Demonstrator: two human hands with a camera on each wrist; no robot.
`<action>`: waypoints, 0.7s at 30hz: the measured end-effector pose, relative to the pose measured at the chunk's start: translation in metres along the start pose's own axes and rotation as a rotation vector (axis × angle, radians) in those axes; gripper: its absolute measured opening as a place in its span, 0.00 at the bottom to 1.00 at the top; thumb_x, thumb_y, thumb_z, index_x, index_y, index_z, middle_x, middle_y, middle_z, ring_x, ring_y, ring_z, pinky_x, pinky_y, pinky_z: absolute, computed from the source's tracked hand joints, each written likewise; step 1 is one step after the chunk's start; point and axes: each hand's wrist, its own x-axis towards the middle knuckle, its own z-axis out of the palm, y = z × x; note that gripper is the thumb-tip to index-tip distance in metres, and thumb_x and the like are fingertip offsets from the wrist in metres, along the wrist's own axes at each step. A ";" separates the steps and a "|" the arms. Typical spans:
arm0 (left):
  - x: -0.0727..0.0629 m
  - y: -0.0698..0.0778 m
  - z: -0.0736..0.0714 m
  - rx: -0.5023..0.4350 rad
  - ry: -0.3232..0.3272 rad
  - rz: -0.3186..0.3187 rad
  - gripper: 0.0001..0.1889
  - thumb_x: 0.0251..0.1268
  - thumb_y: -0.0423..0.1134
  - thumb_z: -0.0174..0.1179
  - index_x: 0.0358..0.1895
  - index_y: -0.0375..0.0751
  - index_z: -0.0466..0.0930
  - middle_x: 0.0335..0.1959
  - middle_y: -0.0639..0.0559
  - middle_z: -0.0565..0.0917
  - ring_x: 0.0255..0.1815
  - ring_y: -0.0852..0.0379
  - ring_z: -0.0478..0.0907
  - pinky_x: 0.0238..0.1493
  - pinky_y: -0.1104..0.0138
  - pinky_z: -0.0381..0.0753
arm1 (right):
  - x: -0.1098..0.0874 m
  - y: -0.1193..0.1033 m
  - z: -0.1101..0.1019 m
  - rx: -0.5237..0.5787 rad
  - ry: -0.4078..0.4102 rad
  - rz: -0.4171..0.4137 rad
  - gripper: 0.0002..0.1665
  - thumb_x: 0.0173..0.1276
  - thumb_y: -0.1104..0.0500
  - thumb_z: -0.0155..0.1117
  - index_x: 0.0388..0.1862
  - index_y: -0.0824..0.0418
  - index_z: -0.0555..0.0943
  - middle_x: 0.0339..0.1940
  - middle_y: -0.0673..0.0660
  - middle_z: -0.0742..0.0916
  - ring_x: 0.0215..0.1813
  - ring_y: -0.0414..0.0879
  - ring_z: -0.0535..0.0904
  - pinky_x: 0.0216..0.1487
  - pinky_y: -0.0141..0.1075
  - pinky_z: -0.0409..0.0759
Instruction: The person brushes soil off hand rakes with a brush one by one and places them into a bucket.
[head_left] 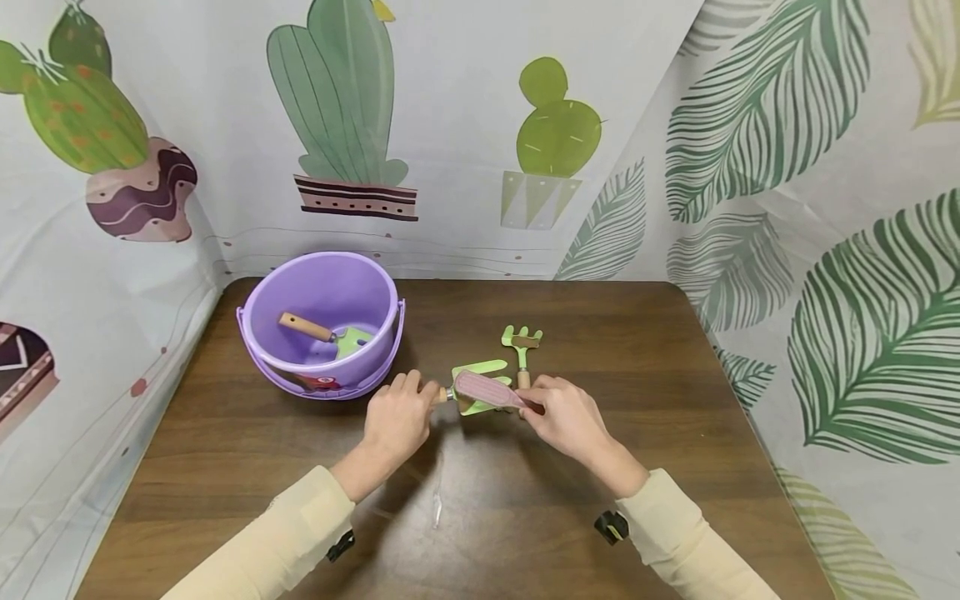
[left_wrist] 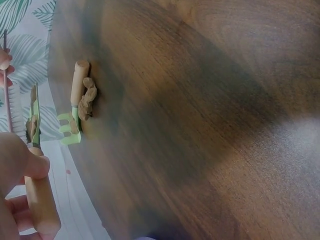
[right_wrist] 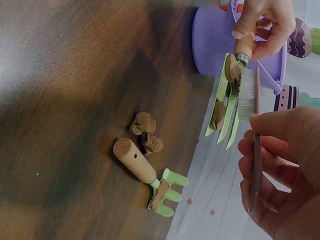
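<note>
My left hand (head_left: 397, 417) grips the wooden handle of a small green garden fork (head_left: 483, 367), held above the table. Brown clay-like lumps (right_wrist: 219, 115) stick to its tines. In my right hand (head_left: 570, 417) is a pink brush (head_left: 483, 389), pinched by its handle. Its white bristles (right_wrist: 246, 95) face the fork's tines, and I cannot tell if they touch. Below, a small green hand rake (right_wrist: 136, 162) with a wooden handle lies on the table, brown matter on its head. Loose brown lumps (right_wrist: 143, 123) lie beside that handle.
At the left back of the brown table (head_left: 600, 333) stands a purple bucket (head_left: 322, 287) with its handle down. Inside it lies a green trowel (head_left: 307, 327) with a wooden handle. A patterned cloth (head_left: 465, 125) hangs behind the table and along its sides.
</note>
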 end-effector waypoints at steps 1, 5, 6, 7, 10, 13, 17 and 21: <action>0.000 0.000 0.000 0.000 -0.003 -0.002 0.15 0.34 0.39 0.69 0.30 0.44 0.77 0.26 0.49 0.73 0.27 0.50 0.72 0.20 0.65 0.67 | 0.000 0.000 0.000 -0.001 0.002 -0.002 0.13 0.48 0.59 0.72 0.36 0.52 0.87 0.23 0.43 0.79 0.23 0.38 0.69 0.21 0.30 0.68; 0.000 0.000 -0.001 -0.004 -0.007 -0.005 0.16 0.33 0.39 0.70 0.31 0.44 0.77 0.26 0.49 0.74 0.27 0.50 0.72 0.20 0.65 0.68 | -0.002 0.002 0.001 -0.004 0.014 -0.003 0.13 0.48 0.59 0.72 0.36 0.51 0.87 0.24 0.43 0.79 0.24 0.38 0.70 0.21 0.29 0.68; 0.000 -0.001 -0.001 -0.004 -0.005 -0.005 0.16 0.33 0.39 0.70 0.31 0.44 0.77 0.26 0.49 0.74 0.28 0.50 0.73 0.20 0.65 0.68 | -0.003 0.002 0.001 -0.004 0.017 -0.001 0.13 0.48 0.59 0.73 0.36 0.51 0.87 0.24 0.43 0.79 0.24 0.38 0.70 0.21 0.29 0.68; 0.000 -0.001 -0.001 -0.007 -0.001 -0.005 0.16 0.33 0.38 0.70 0.31 0.44 0.77 0.26 0.49 0.74 0.28 0.51 0.73 0.20 0.64 0.69 | -0.003 0.002 0.002 -0.004 0.018 0.001 0.13 0.48 0.59 0.73 0.36 0.51 0.87 0.24 0.43 0.80 0.24 0.38 0.70 0.21 0.30 0.68; 0.001 -0.001 -0.001 -0.015 0.008 -0.006 0.15 0.35 0.38 0.69 0.31 0.44 0.77 0.26 0.49 0.74 0.28 0.50 0.72 0.20 0.64 0.69 | -0.005 0.003 0.002 -0.010 0.022 0.009 0.13 0.48 0.59 0.73 0.36 0.51 0.87 0.24 0.44 0.80 0.24 0.38 0.70 0.20 0.30 0.68; 0.001 -0.001 0.000 -0.022 0.011 -0.008 0.14 0.35 0.38 0.69 0.30 0.44 0.77 0.26 0.48 0.74 0.27 0.50 0.72 0.20 0.63 0.69 | -0.007 0.004 0.003 -0.021 0.024 0.013 0.13 0.48 0.58 0.72 0.36 0.52 0.86 0.25 0.44 0.81 0.24 0.38 0.70 0.19 0.30 0.68; 0.000 0.000 0.001 -0.024 -0.005 -0.012 0.14 0.34 0.38 0.69 0.30 0.44 0.77 0.25 0.49 0.73 0.26 0.50 0.72 0.19 0.64 0.69 | -0.009 0.005 0.005 -0.035 0.036 0.015 0.14 0.48 0.58 0.72 0.37 0.52 0.86 0.26 0.44 0.82 0.25 0.38 0.70 0.20 0.30 0.69; -0.002 0.003 0.001 -0.029 -0.027 -0.017 0.15 0.34 0.38 0.70 0.30 0.44 0.76 0.25 0.49 0.73 0.26 0.50 0.72 0.18 0.65 0.69 | -0.009 0.004 0.007 -0.035 0.062 0.012 0.14 0.48 0.58 0.72 0.38 0.51 0.86 0.27 0.45 0.82 0.26 0.39 0.72 0.20 0.31 0.70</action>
